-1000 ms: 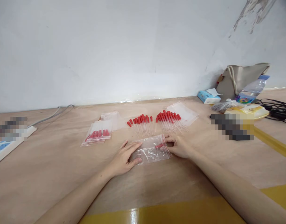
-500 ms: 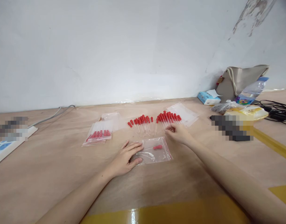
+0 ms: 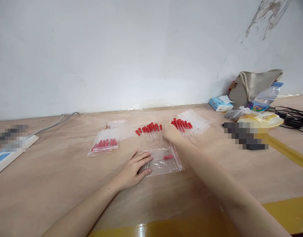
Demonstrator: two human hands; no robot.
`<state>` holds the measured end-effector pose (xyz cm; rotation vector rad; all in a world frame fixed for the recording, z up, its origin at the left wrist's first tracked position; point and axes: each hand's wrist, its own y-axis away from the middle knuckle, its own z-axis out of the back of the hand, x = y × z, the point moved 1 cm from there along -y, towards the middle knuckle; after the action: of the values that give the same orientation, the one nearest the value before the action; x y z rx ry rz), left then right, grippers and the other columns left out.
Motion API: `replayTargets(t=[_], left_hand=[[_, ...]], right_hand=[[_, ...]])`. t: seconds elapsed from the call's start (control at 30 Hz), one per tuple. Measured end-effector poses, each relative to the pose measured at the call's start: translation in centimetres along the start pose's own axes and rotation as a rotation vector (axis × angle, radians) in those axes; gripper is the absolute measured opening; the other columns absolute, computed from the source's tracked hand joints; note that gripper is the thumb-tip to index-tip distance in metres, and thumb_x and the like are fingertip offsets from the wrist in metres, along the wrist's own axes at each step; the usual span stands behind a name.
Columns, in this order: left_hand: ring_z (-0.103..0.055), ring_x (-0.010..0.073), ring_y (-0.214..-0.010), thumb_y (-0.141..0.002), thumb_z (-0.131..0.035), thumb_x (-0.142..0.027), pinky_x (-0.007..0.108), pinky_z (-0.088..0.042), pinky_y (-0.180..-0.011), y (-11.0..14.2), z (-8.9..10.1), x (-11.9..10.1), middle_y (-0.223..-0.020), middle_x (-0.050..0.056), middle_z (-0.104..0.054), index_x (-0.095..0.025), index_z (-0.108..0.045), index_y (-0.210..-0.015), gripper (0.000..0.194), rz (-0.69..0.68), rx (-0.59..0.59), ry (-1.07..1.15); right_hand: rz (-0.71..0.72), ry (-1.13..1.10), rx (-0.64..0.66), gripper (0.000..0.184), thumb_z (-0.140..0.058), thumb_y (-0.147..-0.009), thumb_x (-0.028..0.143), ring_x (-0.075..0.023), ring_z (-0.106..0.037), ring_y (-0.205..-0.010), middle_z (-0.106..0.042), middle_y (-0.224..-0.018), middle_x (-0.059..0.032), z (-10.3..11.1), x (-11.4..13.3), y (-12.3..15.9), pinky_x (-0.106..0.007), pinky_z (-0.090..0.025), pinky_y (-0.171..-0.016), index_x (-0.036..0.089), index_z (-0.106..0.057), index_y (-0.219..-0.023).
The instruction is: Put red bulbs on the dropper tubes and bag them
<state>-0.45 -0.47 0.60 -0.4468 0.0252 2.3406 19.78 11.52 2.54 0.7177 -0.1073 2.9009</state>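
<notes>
My left hand lies flat with spread fingers on the left end of a clear zip bag. One dropper with a red rubber bulb lies inside this bag. My right hand reaches to the left side of a fanned group of red-bulbed droppers, its fingers curled and mostly hidden behind the hand. Whatever they hold, if anything, does not show. To its left spreads a second group of red-bulbed droppers, their clear stems pointing toward me.
Filled zip bags lie at the left, near flat clear bags. More clear bags sit behind the right droppers. A power strip is far left. Tissue pack, bottle, grey bag and cables crowd the right.
My right hand has moved left and slightly away from me, from in front of the right group of droppers to its left end. My left hand stays on the bag.
</notes>
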Motion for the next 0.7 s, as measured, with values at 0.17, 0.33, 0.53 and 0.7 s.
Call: replayTargets(t=[0.17, 0.33, 0.53, 0.7], left_hand=[[-0.032, 0.0191, -0.126, -0.087, -0.038, -0.042, 0.047, -0.013, -0.107, 0.0, 0.0, 0.0, -0.136, 0.002, -0.037, -0.029, -0.038, -0.128, 0.043, 0.005, -0.002, 0.003], [-0.032, 0.0195, -0.125, -0.087, -0.038, -0.042, 0.048, -0.014, -0.107, -0.1, 0.0, 0.0, -0.135, 0.003, -0.038, -0.029, -0.038, -0.128, 0.043, 0.005, 0.005, -0.010], [-0.033, 0.0193, -0.125, -0.087, -0.039, -0.042, 0.048, -0.015, -0.107, -0.2, 0.1, 0.0, -0.135, 0.003, -0.039, -0.029, -0.038, -0.128, 0.043, 0.005, 0.004, -0.005], [-0.033, 0.0194, -0.125, -0.087, -0.039, -0.042, 0.048, -0.014, -0.107, -0.1, 0.0, 0.0, -0.135, 0.003, -0.039, -0.029, -0.039, -0.128, 0.043, 0.001, -0.017, 0.005]], right_hand=[[0.122, -0.157, -0.067, 0.053, -0.044, -0.076, 0.016, -0.0228, -0.059, -0.085, -0.059, -0.091, -0.0153, 3.0, -3.4, 1.7, -0.031, -0.044, -0.073, 0.005, -0.025, -0.124], [0.131, -0.718, -0.120, 0.053, -0.040, -0.074, 0.023, -0.0100, -0.051, -0.046, -0.049, -0.073, 0.0033, 3.1, -9.1, 4.5, -0.024, -0.043, -0.043, 0.019, -0.018, -0.122], [0.037, -1.119, -0.145, 0.050, -0.055, -0.067, 0.028, -0.0099, -0.053, -0.046, -0.047, -0.063, 0.0095, 0.7, -10.3, 6.2, -0.024, -0.048, -0.044, 0.023, -0.024, -0.105], [-0.018, -1.274, -0.027, 0.046, -0.062, -0.065, 0.029, -0.0112, -0.059, -0.054, -0.052, -0.066, 0.0086, -0.1, -8.9, 7.6, -0.028, -0.053, -0.055, 0.024, -0.029, -0.096]])
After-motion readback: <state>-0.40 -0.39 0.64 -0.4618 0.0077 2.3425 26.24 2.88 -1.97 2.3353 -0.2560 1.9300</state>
